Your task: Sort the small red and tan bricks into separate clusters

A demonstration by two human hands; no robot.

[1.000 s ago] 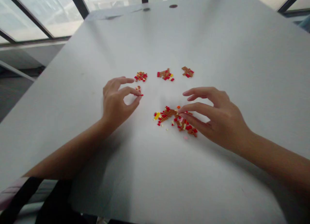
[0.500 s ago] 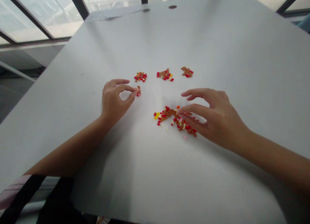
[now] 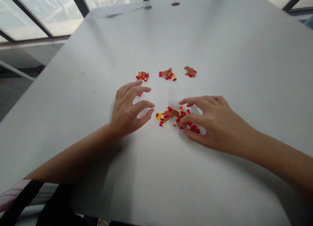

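soft daylight enters through windows [image 3: 29, 11], leaving diffuse shadows.

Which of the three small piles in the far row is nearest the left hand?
The leftmost pile, close to the left hand; the middle pile and the rightmost pile lie farther off to the right.

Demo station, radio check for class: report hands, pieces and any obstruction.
Left hand beside main pile, thumb and index nearly meeting. Right hand over pile's right side, grip unclear. Left hand partly hides some red pieces.

White table [image 3: 156, 174], dark-framed windows [image 3: 56, 11], pale daylight, grey floor [image 3: 9, 92] at left
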